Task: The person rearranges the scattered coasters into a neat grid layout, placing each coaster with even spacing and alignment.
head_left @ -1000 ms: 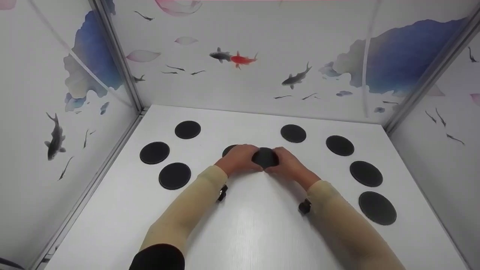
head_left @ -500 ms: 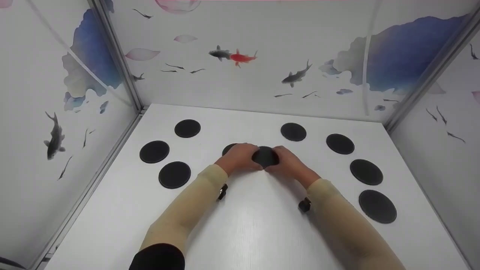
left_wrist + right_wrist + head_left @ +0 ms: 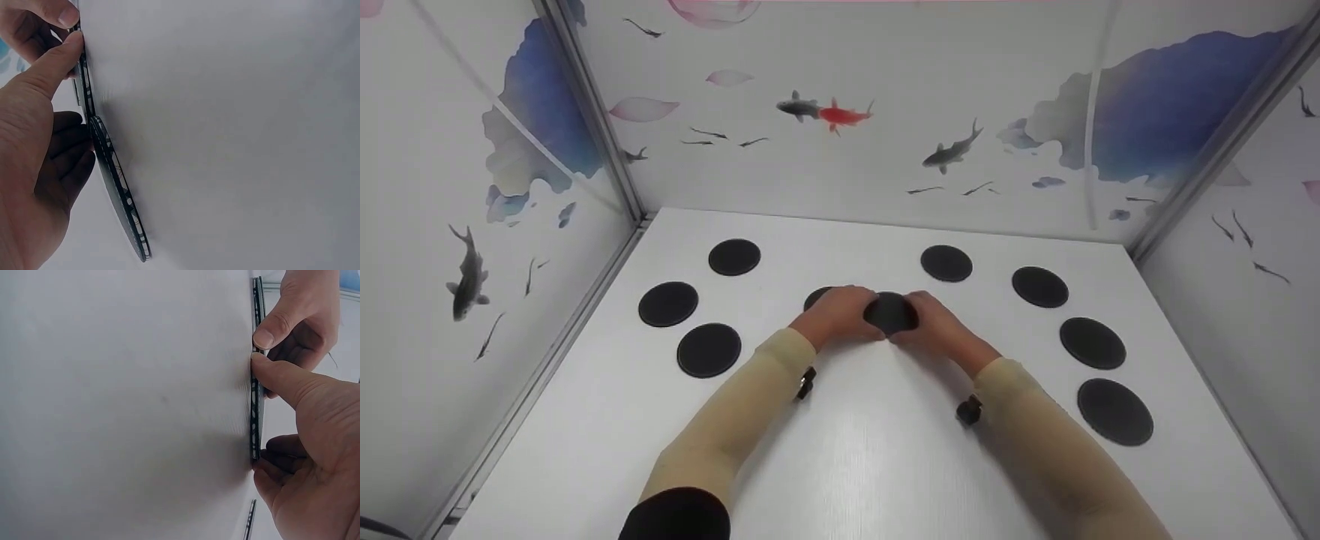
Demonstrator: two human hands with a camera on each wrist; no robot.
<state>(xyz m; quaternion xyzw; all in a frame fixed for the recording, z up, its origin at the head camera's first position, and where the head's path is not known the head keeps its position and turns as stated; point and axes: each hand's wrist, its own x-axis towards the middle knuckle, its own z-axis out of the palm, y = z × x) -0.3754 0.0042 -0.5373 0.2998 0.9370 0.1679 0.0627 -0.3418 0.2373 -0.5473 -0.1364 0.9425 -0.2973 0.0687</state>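
Note:
A round black coaster (image 3: 891, 314) lies at the middle of the white table, between both hands. My left hand (image 3: 844, 313) grips its left edge, and my right hand (image 3: 934, 326) grips its right edge. In the right wrist view the thumbs meet at the near side of the coaster (image 3: 255, 410), while the fingers bend around its far side. A second coaster (image 3: 814, 298) is partly hidden behind my left hand. From the left wrist, that neighbouring coaster (image 3: 121, 194) appears edge-on beside the fingers; whether it touches the held one I cannot tell.
Three black coasters lie at the left, one of them a near coaster (image 3: 709, 350). Several more curve down the right side, from a back coaster (image 3: 946, 263) to a front coaster (image 3: 1115, 412). Printed wall panels (image 3: 847, 180) enclose the table (image 3: 847, 465) at the back and sides.

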